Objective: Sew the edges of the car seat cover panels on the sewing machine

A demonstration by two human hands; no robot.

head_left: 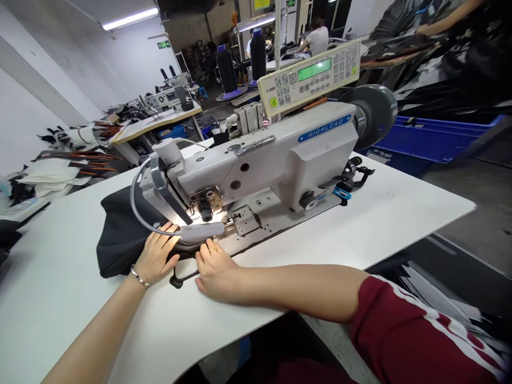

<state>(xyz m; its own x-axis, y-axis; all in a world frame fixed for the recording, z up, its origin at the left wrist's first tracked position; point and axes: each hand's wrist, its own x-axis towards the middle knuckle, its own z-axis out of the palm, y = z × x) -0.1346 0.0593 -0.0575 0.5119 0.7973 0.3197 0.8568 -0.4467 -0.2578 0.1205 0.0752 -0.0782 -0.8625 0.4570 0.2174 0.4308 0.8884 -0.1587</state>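
Both hands lie flat on the black fabric [120, 234], which sits on the white table [400, 213] at the left end of the sewing machine [272, 160], under its needle. The left hand [157, 257], with a bracelet at the wrist, presses the cloth with fingers spread open. The right hand [216, 271], just beside it, rests fingers extended toward the needle, gripping nothing. A lamp [200, 231] on a bent stalk shines just beyond the fingertips.

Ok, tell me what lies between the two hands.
In the head view, black fabric fills the gap between the left hand and right hand, with the lamp head just above it.
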